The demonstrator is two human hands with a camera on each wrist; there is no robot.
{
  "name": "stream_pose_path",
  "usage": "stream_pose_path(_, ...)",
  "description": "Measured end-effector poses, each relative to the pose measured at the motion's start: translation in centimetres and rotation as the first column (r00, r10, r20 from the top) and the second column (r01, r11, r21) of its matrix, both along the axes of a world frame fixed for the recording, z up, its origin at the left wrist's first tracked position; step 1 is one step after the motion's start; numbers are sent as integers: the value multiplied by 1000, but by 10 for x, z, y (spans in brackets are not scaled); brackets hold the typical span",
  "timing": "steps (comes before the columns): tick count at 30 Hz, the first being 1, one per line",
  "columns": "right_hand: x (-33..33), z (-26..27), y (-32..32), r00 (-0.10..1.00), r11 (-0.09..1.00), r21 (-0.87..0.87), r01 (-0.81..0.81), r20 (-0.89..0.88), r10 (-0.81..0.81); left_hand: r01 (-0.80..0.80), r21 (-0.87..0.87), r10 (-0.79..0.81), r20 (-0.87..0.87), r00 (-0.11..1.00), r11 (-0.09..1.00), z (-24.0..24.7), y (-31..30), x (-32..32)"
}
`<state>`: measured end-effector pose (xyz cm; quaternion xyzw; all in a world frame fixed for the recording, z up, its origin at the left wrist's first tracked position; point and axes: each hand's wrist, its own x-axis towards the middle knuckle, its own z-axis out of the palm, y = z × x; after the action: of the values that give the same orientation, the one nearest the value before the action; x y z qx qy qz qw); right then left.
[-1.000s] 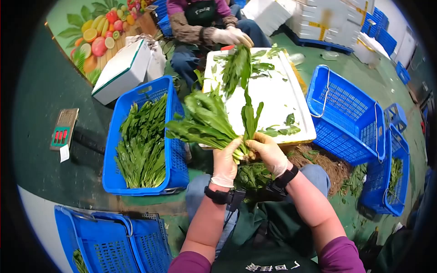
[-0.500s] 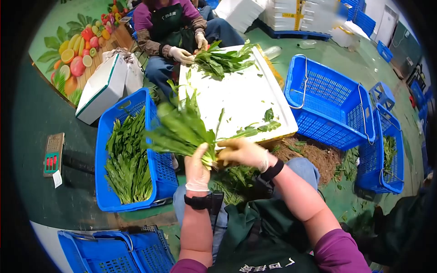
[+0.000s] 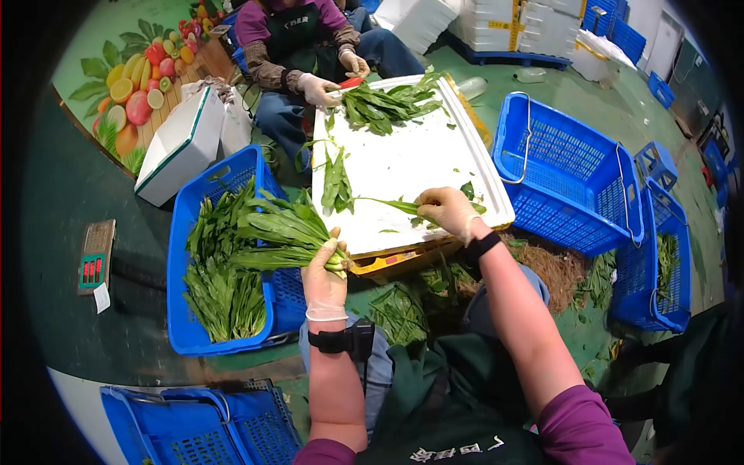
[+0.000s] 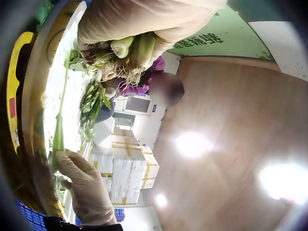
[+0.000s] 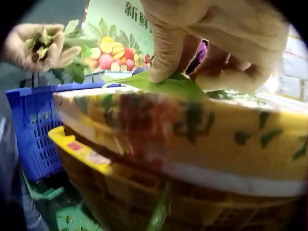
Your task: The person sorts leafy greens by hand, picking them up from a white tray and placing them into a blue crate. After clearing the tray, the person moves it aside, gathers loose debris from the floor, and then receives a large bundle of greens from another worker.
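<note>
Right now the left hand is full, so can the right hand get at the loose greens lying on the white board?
Probably yes. The right hand rests on the board, pinching a leaf; the loose greens lie close beside it, with only bare board between.

A thick bunch of long green leaves (image 3: 279,232), pale stems gathered at its near right end, fans leftward over the blue crate (image 3: 225,346), and a single slender leaf (image 3: 391,205) lies flat near the white board (image 3: 403,163)'s near edge.
</note>
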<state>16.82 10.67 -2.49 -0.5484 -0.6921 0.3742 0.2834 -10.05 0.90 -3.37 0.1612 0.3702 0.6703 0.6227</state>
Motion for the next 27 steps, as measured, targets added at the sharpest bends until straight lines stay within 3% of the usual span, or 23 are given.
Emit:
stream_pose_path(1,2,-2,1,943,994,-62,-92,-327,67,-5,4,5,2,1000,1000,-1,0,-1)
stream_pose_path(3,12,7,-3,836,943,-257,-211,-548,37,-77,-80,73,-55,996,994,-4,-1,3)
stream_pose_path(4,13,12,-7,839,944,-259,-203,-543,31,-43,-98,37,-64,997,994,-3,-2,3)
stream_pose_path(6,15,18,-13,539,857,-314,-407,-841,-52,10,-118,-11,-5,1000,993,-2,-1,3)
stream_pose_path(8,19,25,-17,553,838,-304,-454,-833,-3,58,-133,-52,52,997,989,-1,-2,7)
stream_pose_path(10,20,22,-18,577,797,-325,-510,-816,37,-45,5,45,-219,975,999,11,-7,16)
stream_pose_path(11,19,19,-19,575,797,-328,-508,-817,31,-41,1,41,-221,974,999,14,-8,17)
stream_pose_path(13,17,17,-23,663,781,-389,-488,-747,43,-149,84,171,-486,857,985,20,-9,21)
stream_pose_path(15,17,21,-28,677,748,-394,-534,-729,100,-153,156,214,-538,815,976,23,-10,28)
stream_pose_path(17,12,29,-37,695,676,-433,-596,-700,164,-32,173,148,-716,682,984,23,-14,31)
stream_pose_path(18,10,31,-42,702,684,-442,-580,-698,144,59,97,32,-740,671,994,18,-12,27)
stream_pose_path(19,8,31,-44,701,686,-441,-579,-698,143,61,97,31,-741,671,993,15,-15,25)
stream_pose_path(21,13,37,-45,674,689,-386,-613,-711,202,307,51,-180,-713,677,950,13,-14,32)
stream_pose_path(22,12,36,-47,625,717,-331,-613,-758,185,396,-95,-364,-626,690,913,21,-17,33)
stream_pose_path(23,16,30,-42,618,706,-338,-623,-766,179,436,-27,-332,-691,642,899,28,-16,40)
stream_pose_path(25,18,28,-46,554,792,-330,-514,-832,13,491,-1,-367,-665,651,871,24,-12,48)
stream_pose_path(26,19,28,-43,772,917,249,-311,-496,397,493,14,-368,-647,668,870,21,-13,51)
stream_pose_path(27,24,25,-40,908,560,785,-265,8,419,471,23,-353,-631,691,882,26,-16,59)
